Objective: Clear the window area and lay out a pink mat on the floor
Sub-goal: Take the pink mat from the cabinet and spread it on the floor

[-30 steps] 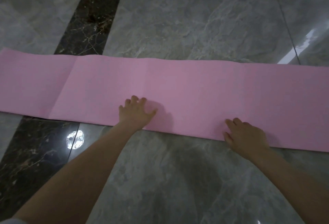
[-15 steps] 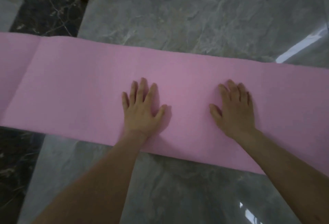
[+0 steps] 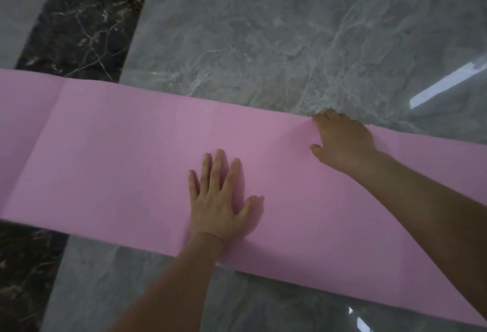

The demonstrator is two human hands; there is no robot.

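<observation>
The pink mat (image 3: 126, 163) lies unrolled across the marble floor (image 3: 263, 28), running from the left edge of the view to the right edge, so both its ends are out of sight. It appears flat along the visible stretch, with one faint crease near the left. You may judge the laying-out as largely done; what remains is smoothing or squaring the mat, and perhaps opening it wider if it is folded, which cannot be told here. No window shows in this view, so whether that area has been cleared cannot be judged.

Your left hand (image 3: 218, 199) rests palm down on the mat, near its middle and toward the near edge, fingers straight and slightly spread, gripping nothing. The forearm reaches in from the near side across the bare floor.

Your right hand (image 3: 342, 141) lies farther away, at the mat's far edge. Its fingertips (image 3: 329, 115) meet that edge where the mat borders the grey marble, and the thumb points left over the pink surface. The fingers look bent over the edge, but you cannot tell from this view whether they pinch the mat or merely press on it. A dark veined band (image 3: 79, 20) in the floor passes under the mat at the left.
</observation>
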